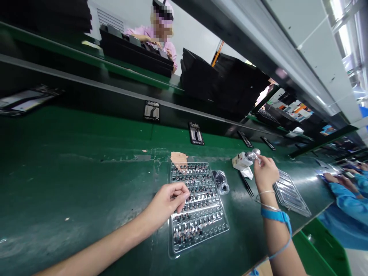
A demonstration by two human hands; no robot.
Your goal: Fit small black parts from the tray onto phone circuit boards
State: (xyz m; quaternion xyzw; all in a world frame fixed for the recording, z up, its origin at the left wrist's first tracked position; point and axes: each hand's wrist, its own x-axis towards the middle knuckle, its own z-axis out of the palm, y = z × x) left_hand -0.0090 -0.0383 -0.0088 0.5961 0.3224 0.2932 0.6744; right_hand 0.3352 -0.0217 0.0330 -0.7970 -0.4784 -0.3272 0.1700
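My left hand (174,197) is closed in a pinch over the clear plastic tray (225,226), which carries rows of small dark electronic parts. Whatever its fingertips hold, if anything, is too small to make out. Over to the right, my right hand (267,174) has its fingers closed on the shiny metal lid (255,152) of a small white bottle (241,161). A blue wrist strap (274,214) with a cord circles my right wrist. Black tweezers (246,184) and a white wipe (247,173) lie beside the bottle.
Phone frames (196,133) lie along the far side of the green bench (86,165). A crumpled clear bag (221,182) sits beside the parts tray. Another clear tray (291,193) is at right. Black bins (135,50) stand on the shelf, with a person behind them. Blue-sleeved co-workers sit far right.
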